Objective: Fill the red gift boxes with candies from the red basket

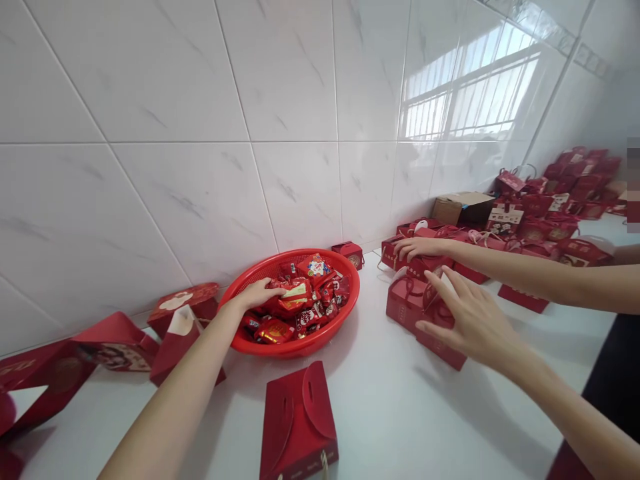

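A red plastic basket [356, 291] holds many small red packets. Inside it, my left hand [254, 294] has its fingers closed on a red packet [295, 294] with a pale label; some fingertips are hidden. My right hand [473, 319] is spread open, with nothing held, in front of and above a dark red box [407, 301] and a second one [443, 341]. Nearest the camera stands a closed red box [305, 417] with interlocked flaps and a cord at its front.
Another person's hand [423, 248] touches red boxes at the right. Open red boxes [173, 347] lie at the left. A small red box [349, 253] sits behind the basket. Farther right are a cardboard box [450, 209] and piled red boxes [583, 177] along the tiled wall.
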Tool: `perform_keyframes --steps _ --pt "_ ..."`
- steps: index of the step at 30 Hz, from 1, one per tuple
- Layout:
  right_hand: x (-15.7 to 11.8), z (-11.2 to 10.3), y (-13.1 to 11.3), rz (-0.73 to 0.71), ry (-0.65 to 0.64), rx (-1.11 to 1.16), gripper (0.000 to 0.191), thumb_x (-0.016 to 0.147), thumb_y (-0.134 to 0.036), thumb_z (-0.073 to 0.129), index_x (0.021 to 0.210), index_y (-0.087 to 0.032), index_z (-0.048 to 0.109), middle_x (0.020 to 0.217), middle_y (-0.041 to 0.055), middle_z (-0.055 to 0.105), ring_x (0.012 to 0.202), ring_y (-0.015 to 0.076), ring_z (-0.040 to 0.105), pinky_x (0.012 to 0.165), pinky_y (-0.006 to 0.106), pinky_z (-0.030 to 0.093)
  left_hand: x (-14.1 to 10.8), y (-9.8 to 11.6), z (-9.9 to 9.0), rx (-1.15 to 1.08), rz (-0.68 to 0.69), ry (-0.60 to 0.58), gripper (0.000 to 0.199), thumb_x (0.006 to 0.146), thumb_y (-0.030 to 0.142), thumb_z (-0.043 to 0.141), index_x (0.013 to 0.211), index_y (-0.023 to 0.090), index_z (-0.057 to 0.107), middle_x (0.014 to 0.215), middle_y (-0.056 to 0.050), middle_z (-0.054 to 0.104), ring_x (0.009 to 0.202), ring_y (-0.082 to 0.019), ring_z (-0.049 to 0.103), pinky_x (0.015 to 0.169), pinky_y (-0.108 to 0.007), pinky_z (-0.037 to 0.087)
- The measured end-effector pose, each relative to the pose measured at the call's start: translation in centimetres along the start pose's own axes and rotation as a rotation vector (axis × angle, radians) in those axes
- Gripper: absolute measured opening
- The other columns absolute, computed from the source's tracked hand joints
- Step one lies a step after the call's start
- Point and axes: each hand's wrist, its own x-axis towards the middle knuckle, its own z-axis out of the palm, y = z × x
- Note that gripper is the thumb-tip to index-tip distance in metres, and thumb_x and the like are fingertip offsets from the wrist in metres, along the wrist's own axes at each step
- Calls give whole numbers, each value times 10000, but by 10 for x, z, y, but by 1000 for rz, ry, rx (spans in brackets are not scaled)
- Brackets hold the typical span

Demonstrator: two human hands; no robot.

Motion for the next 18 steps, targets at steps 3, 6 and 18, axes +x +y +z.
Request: perform_keyframes --steps 3,6,18 --pt "15 2 11 112 -273 -49 800 872 -648 510 1525 -206 370 1370 217 553 1097 396 636 785 459 532 -1 0 0 -24 -21 -8 495 586 581 720 896 200 659 1116 -114 742 1047 -326 679 772 -320 525" --pt "22 7 2 150 -346 -87 674 904 -532 511 1498 -232 403 1262 185 596 951 338 673 698 379 500 -3 -3 2 -34 -12 6 530 576 607 726 902 193 669 1057 -109 753 997 -325 688 731 -321 522" --pt "5 2 83 329 -245 -115 602 818 -558 564 1316 -220 556 1123 199 641 797 369 673 564 397 478 1 -8 4 -33 -6 25 486 577 574 723 869 192 657 1012 -100 748 951 -303 685 718 -314 499"
